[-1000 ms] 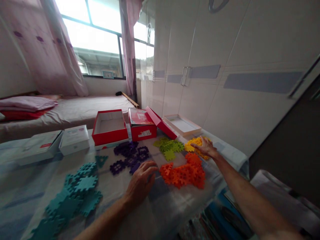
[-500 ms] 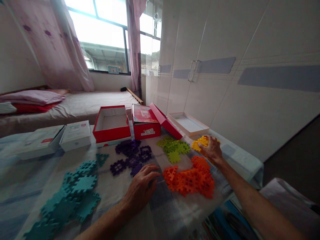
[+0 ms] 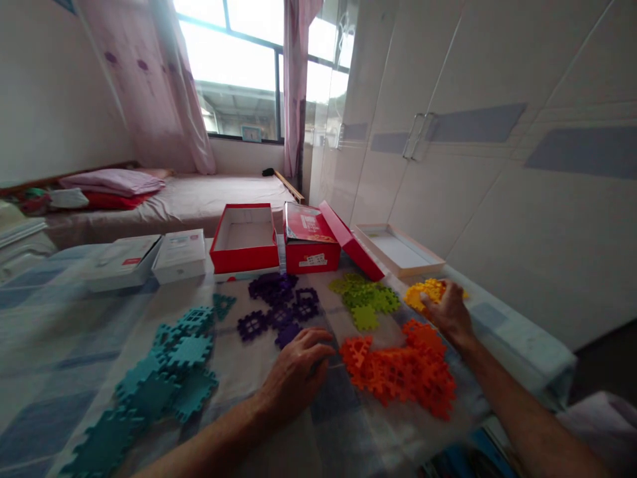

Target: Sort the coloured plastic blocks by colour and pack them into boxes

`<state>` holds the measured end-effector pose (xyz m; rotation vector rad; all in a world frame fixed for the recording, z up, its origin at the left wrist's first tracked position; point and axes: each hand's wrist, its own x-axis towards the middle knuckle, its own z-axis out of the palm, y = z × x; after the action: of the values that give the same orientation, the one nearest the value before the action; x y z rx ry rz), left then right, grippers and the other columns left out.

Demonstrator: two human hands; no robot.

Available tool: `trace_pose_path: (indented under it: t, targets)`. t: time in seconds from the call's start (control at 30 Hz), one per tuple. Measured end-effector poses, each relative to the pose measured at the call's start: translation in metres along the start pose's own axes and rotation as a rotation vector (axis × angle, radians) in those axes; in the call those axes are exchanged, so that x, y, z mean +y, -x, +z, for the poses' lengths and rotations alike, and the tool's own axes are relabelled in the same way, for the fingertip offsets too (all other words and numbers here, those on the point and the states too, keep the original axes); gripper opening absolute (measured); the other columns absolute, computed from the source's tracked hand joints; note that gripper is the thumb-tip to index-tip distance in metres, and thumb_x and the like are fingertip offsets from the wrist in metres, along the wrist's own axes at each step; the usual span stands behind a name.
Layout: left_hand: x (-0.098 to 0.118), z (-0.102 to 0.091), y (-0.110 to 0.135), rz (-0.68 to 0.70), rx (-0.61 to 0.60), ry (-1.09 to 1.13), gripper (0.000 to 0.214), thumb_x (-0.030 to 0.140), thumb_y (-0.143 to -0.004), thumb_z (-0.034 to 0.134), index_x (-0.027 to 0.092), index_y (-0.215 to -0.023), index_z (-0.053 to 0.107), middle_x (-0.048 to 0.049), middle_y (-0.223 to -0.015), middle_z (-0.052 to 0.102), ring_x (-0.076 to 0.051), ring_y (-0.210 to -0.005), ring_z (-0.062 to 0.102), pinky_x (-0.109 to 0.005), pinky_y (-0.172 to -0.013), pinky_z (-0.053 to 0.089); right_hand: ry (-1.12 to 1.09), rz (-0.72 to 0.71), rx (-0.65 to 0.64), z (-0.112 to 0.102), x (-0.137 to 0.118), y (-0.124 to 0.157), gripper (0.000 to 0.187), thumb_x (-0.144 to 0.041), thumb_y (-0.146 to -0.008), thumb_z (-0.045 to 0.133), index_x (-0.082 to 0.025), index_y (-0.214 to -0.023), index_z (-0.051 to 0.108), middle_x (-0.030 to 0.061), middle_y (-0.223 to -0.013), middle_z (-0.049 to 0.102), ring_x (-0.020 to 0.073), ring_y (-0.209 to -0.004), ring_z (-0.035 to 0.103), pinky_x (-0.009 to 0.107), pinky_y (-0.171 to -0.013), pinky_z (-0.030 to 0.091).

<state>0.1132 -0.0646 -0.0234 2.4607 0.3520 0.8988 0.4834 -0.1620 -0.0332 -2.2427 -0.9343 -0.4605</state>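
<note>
My right hand is at the pile of yellow interlocking plastic tiles at the right, its thumb and fingers closed around some of them. My left hand lies on the tablecloth with loosely bent fingers and holds nothing I can see. Just beyond its fingers are purple tiles. Orange tiles are heaped between my two hands. Farther back lie lime-green tiles. On the left, teal tiles spread toward the near edge.
Along the back stand white boxes, an open red box, another red box with a red lid leaning on it, and a shallow tray. A bed and a wardrobe are behind.
The view has turned slightly left, so everything sits farther right. My right hand has turned a little, still at the yellow tiles. The left hand stays on the cloth.
</note>
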Motion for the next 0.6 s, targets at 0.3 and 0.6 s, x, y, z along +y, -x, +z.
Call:
trace_pose_path:
  t: [0.3, 0.6]
  targets:
    - [-0.003, 0.001, 0.001, 0.005, 0.018, -0.015, 0.026, 0.008, -0.079, 0.048, 0.023, -0.091, 0.066, -0.0060, -0.108, 0.067, -0.019, -0.104, 0.061, -0.034, -0.088, 0.053, -0.028, -0.067, 0.084, -0.005, -0.008, 0.006, 0.050, -0.045, -0.070, 0.051, -0.018, -0.111, 0.041, 0.0126, -0.107, 0.048, 0.0277, -0.101, 0.048, 0.041, -0.091, 0.041]
    - [-0.007, 0.002, 0.003, 0.029, 0.038, -0.037, 0.027, 0.008, -0.078, 0.049, 0.025, -0.090, 0.065, -0.0047, -0.106, 0.067, -0.018, -0.100, 0.063, -0.029, -0.084, 0.055, -0.219, 0.043, 0.117, -0.012, -0.017, 0.004, 0.041, -0.046, -0.071, 0.050, -0.019, -0.102, 0.047, 0.0095, -0.097, 0.055, 0.0240, -0.089, 0.053, 0.039, -0.087, 0.044]
